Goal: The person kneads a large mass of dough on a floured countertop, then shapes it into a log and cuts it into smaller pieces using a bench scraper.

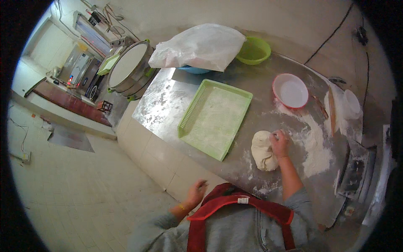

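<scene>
A lump of pale dough (pixel 262 149) lies on the metal table, near its front edge. My right hand (pixel 279 143) rests on the dough's right side with its fingers curled against it. My left hand (pixel 198 190) hangs off the table's front edge, beside the dark red apron, its fingers partly curled; whether it holds anything is not clear. Loose white flour (pixel 315 151) is spread to the right of the dough. A green plastic basket (pixel 237 134) with a floured bottom stands to the left of the dough. Behind the dough sits a red-rimmed white bowl (pixel 290 91).
A wooden rolling pin (pixel 332 110) and a white container (pixel 351 104) are at the table's right. At the back, a white plastic sheet (pixel 201 47) covers a blue basin beside a green basin (pixel 256 52). A scale-like device (pixel 357 171) stands right; large round metal steamers (pixel 130 67) stand left.
</scene>
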{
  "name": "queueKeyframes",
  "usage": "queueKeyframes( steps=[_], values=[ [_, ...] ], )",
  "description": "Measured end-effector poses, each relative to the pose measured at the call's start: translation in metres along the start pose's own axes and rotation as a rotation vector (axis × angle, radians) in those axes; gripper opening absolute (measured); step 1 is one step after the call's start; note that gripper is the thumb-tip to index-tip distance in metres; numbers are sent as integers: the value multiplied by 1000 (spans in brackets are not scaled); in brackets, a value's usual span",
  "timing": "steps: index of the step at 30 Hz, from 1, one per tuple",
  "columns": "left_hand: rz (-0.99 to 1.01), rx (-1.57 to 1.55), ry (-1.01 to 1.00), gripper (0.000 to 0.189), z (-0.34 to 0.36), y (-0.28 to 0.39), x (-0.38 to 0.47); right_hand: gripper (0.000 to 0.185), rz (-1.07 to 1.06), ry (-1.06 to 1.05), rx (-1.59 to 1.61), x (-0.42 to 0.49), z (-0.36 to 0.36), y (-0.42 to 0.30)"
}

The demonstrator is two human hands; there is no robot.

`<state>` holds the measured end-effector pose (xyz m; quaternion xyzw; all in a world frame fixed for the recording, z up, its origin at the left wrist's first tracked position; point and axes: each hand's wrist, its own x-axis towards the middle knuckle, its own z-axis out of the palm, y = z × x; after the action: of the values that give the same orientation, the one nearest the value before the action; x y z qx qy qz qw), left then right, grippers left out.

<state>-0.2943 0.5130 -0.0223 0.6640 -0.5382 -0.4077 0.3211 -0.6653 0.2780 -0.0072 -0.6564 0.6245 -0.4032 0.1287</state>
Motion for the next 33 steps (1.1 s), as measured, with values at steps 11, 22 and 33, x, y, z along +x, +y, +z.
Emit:
queueKeyframes(
  steps=[11,22,33],
  values=[
    [-1036,243,-309,27,-7,-172,-201,19,-182,10,-112,-53,-32,-50],
    [-568,309,-162,27,-36,-58,-98,19,-167,6,-179,-66,-32,-54],
    [715,124,-61,30,157,204,168,17,-42,-3,-150,-51,-28,-50]
  ],
)
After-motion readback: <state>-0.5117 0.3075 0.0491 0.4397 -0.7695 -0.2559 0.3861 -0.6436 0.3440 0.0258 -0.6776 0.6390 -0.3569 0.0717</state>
